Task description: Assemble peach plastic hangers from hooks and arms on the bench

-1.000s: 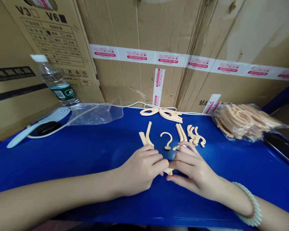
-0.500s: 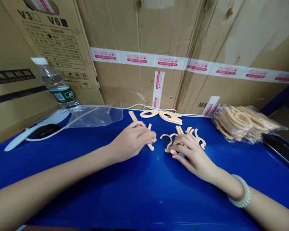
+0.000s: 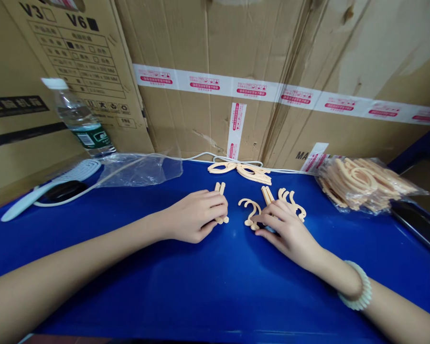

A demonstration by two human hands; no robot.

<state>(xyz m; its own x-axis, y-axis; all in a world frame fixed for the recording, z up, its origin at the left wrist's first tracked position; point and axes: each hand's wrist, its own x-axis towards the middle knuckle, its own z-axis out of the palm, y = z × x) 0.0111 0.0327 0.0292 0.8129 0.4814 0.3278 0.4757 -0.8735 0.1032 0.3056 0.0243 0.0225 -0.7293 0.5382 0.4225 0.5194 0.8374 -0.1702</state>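
My left hand [image 3: 200,215] is closed, its fingers on a beige straight strip [image 3: 217,186]. Close alongside lies a second straight strip [image 3: 222,188], their rounded lower ends level with each other. My right hand [image 3: 284,227] has its fingertips closed on the lower part of a beige curved hook [image 3: 255,210]. Another hook [image 3: 246,202] sits just left of it, with the ends close together. Beyond the right fingers are a pair of straight strips [image 3: 267,193] and several more hooks [image 3: 294,203], partly hidden by the hand.
Flat beige loop-shaped pieces [image 3: 252,173] lie at the back near a white cable [image 3: 215,157]. A clear bag of beige pieces [image 3: 361,184] is on the right, beside a dark phone-like object [image 3: 419,229]. At left are a water bottle [image 3: 82,122], hairbrush [image 3: 53,186] and clear plastic bag [image 3: 139,169]. Cardboard boxes [image 3: 172,38] stand behind.
My left hand has brought the slanted straight strip down beside the other, so both now lie parallel. Under my right fingers, one hook has shifted so its curve nests beside the other.
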